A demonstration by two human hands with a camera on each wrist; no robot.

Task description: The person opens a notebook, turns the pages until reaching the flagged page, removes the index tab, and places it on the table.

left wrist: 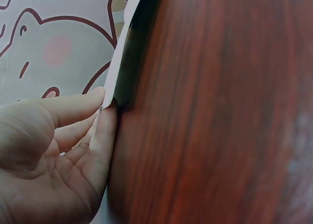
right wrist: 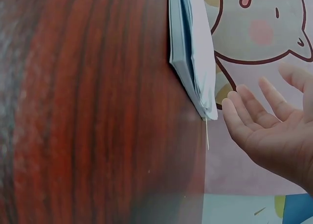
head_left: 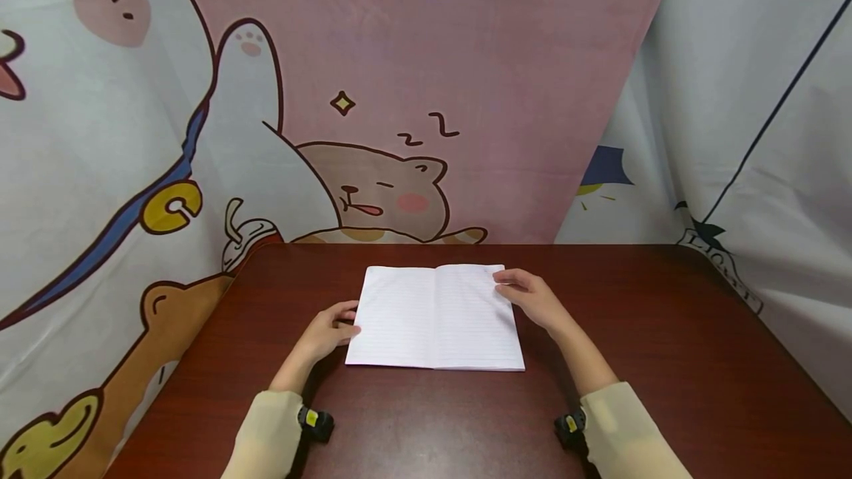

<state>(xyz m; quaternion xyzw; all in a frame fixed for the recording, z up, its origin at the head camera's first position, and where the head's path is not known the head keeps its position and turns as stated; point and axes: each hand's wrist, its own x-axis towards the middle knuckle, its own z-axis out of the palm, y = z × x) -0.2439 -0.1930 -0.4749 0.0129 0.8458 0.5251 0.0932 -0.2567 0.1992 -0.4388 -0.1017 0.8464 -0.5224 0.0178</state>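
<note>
An opened notebook [head_left: 394, 316] with blank lined pages lies on the table, its centre fold pointing toward me. At its left edge my left hand [head_left: 326, 331] pinches the cover and pages; the left wrist view shows the edge [left wrist: 116, 67] between thumb and fingers, raised a little off the wood. My right hand [head_left: 532, 298] is by the upper right corner. In the right wrist view that hand [right wrist: 279, 121] has its fingers spread and loosely bent, apart from the page stack [right wrist: 195, 62]. A thin pale strand [right wrist: 207, 136] hangs from the notebook's corner.
The reddish-brown wooden table [head_left: 665, 361] extends on both sides of the notebook. Behind it hangs a pink cartoon cloth [head_left: 519, 94], and a white cloth [head_left: 765, 94] hangs at the right. Each wrist wears a small black camera [head_left: 318, 425].
</note>
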